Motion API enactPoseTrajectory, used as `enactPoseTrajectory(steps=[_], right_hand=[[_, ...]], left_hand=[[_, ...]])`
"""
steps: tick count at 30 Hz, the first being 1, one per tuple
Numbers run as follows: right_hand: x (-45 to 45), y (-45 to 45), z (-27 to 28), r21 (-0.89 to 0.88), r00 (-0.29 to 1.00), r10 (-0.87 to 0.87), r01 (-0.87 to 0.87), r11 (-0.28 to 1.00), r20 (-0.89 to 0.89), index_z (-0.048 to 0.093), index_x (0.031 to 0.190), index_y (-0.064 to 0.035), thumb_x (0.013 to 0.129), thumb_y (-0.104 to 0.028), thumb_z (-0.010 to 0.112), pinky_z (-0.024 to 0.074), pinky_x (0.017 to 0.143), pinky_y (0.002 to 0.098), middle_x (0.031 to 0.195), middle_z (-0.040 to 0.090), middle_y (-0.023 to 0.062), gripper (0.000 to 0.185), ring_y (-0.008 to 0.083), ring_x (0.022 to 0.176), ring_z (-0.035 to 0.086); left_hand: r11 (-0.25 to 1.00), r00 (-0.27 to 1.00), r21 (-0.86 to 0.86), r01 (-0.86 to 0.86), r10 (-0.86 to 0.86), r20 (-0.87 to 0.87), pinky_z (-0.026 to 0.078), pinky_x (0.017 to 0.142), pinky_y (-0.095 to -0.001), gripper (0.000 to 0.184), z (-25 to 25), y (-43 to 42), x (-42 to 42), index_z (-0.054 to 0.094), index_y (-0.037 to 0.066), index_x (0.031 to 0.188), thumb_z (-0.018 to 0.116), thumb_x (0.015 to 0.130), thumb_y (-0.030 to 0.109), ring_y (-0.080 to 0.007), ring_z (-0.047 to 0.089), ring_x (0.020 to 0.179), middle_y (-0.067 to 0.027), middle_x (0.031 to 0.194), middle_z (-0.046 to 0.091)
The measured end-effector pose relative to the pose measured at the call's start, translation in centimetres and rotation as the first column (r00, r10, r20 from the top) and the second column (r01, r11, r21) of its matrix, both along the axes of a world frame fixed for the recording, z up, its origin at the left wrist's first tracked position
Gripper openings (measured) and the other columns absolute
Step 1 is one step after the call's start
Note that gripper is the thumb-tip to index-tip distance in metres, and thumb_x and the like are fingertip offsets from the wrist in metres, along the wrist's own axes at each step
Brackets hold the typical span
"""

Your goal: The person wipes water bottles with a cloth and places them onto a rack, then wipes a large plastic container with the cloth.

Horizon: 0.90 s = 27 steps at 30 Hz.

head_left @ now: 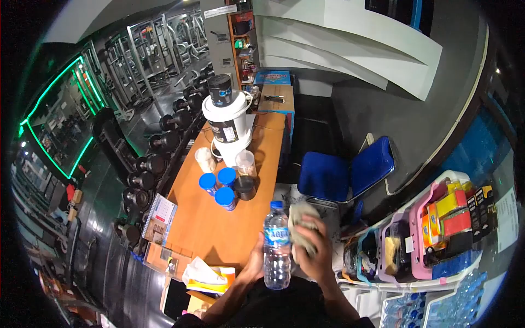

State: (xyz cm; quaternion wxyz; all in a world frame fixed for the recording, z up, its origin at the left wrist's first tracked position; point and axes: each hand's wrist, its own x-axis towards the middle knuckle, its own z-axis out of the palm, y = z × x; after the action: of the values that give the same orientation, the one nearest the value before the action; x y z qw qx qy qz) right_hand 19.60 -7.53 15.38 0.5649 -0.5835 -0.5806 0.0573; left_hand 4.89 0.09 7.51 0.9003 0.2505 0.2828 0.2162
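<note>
Grasping the bottle (277,257) by its side, the left hand (254,263) has it right by the right hand's (315,249) bunched-up cloth (301,215); probably slick, squeezy plastic, so gently holding above that grip's smart.

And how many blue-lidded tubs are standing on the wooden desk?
3, clustered on the desk: the front tub, nearest the person; the left tub, beyond it; and the rear tub, beside the dark jar. Any behind the white bucket would be hidden.
</note>
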Motion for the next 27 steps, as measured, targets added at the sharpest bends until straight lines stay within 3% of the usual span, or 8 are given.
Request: enactPoseTrajectory(steps=[6, 8, 11, 15, 17, 19, 23, 27], right_hand=[[-1.2, 0.0, -0.4, -0.319, 0.978, 0.126, -0.068, 0.945, 0.167, 0.065, 0.111, -0.0127, 0.071, -0.007, 0.067, 0.0425, 0.098, 0.0389, 0.12, 0.052, 0.009, 0.04, 0.0282, 0.113, 0.052], [-2.4, -2.1, -0.9, -0.35, 0.954, 0.285, -0.238, 0.906, 0.09, 0.065, 0.111, -0.012, 0.071, -0.009, 0.068, 0.0477, 0.092, 0.0378, 0.119, 0.053, 0.0089, 0.04, 0.027, 0.108, 0.055], [-2.4, -4.2, -1.2, -0.372, 0.876, 0.483, -0.45, 0.812, -0.006, 0.065, 0.109, -0.0114, 0.071, -0.012, 0.067, 0.0506, 0.087, 0.0374, 0.112, 0.056, 0.01, 0.038, 0.0268, 0.104, 0.058], [-0.6, -4.4, 0.1, -0.386, 0.784, 0.542, -0.621, 0.682, -0.302, 0.066, 0.103, -0.0092, 0.071, -0.011, 0.063, 0.0518, 0.083, 0.0364, 0.103, 0.06, 0.0113, 0.032, 0.026, 0.102, 0.059], [-0.4, -2.5, 0.0, -0.141, 0.934, 0.353, -0.358, 0.923, -0.061, 0.063, 0.104, -0.0085, 0.071, -0.004, 0.059, 0.0499, 0.086, 0.0348, 0.113, 0.055, 0.0108, 0.034, 0.0254, 0.103, 0.058], [-0.2, -0.4, 0.0, -0.132, 0.996, 0.053, -0.044, 0.99, 0.065, 0.062, 0.107, -0.0089, 0.071, -0.002, 0.062, 0.0457, 0.093, 0.0376, 0.12, 0.051, 0.0113, 0.037, 0.0285, 0.11, 0.053], [-0.5, 1.8, 0.1, -0.292, 0.991, 0.082, -0.047, 0.955, 0.106, 0.063, 0.11, -0.0108, 0.07, -0.005, 0.066, 0.0412, 0.098, 0.0398, 0.123, 0.05, 0.0099, 0.04, 0.0309, 0.116, 0.049], [-2.4, -1.0, -1.9, -0.362, 0.962, 0.246, -0.19, 0.913, 0.116, 0.066, 0.111, -0.017, 0.069, -0.009, 0.067, 0.0413, 0.096, 0.0401, 0.122, 0.053, 0.0059, 0.042, 0.0303, 0.111, 0.051]], left_hand=[[0.993, 0.991, 0.013, -0.119, 0.119, -0.067, 0.053, 0.08, -0.0391, 0.075, 0.1, -0.6, 0.2, 0.05, 0.008, 0.123, 0.022, 0.09, 0.069, -0.0237, 0.063, 0.089, -0.0132, 0.105, 0.063], [0.974, 0.983, -0.152, -0.167, 0.176, 0.045, 0.054, 0.078, -0.0401, 0.084, 0.5, 0.2, 0.1, 0.054, 0.005, 0.118, 0.029, 0.083, 0.077, -0.0264, 0.062, 0.089, -0.0159, 0.104, 0.062], [0.99, 0.984, -0.064, -0.128, 0.135, 0.114, 0.054, 0.072, -0.0391, 0.08, -2.2, 2.4, -1.4, 0.055, 0.002, 0.105, 0.034, 0.083, 0.076, -0.0247, 0.064, 0.079, -0.0137, 0.088, 0.064], [0.984, 0.978, 0.008, -0.181, 0.18, -0.104, 0.055, 0.069, -0.0386, 0.068, -0.1, 1.9, -0.7, 0.054, 0.002, 0.105, 0.04, 0.087, 0.066, -0.0243, 0.064, 0.08, -0.0136, 0.086, 0.063], [0.977, 0.986, -0.13, -0.167, 0.167, -0.008, 0.051, 0.078, -0.0369, 0.061, -0.7, 1.3, 0.1, 0.053, 0.001, 0.11, 0.04, 0.092, 0.058, -0.0213, 0.062, 0.086, -0.012, 0.093, 0.063], [0.988, 0.988, -0.033, -0.153, 0.153, -0.019, 0.05, 0.08, -0.0353, 0.058, 0.0, 0.2, 0.2, 0.052, 0.002, 0.112, 0.042, 0.093, 0.056, -0.021, 0.061, 0.084, -0.0104, 0.094, 0.062], [0.97, 0.987, 0.226, -0.085, 0.113, -0.113, 0.051, 0.085, -0.0409, 0.065, -3.4, -0.8, 0.4, 0.049, 0.007, 0.124, 0.044, 0.088, 0.061, -0.0247, 0.06, 0.099, -0.0126, 0.11, 0.059], [0.979, 0.979, -0.03, -0.204, 0.204, -0.006, 0.053, 0.079, -0.0401, 0.072, 0.3, 0.0, 0.2, 0.051, 0.008, 0.121, 0.04, 0.085, 0.069, -0.0257, 0.062, 0.094, -0.0139, 0.106, 0.061]])
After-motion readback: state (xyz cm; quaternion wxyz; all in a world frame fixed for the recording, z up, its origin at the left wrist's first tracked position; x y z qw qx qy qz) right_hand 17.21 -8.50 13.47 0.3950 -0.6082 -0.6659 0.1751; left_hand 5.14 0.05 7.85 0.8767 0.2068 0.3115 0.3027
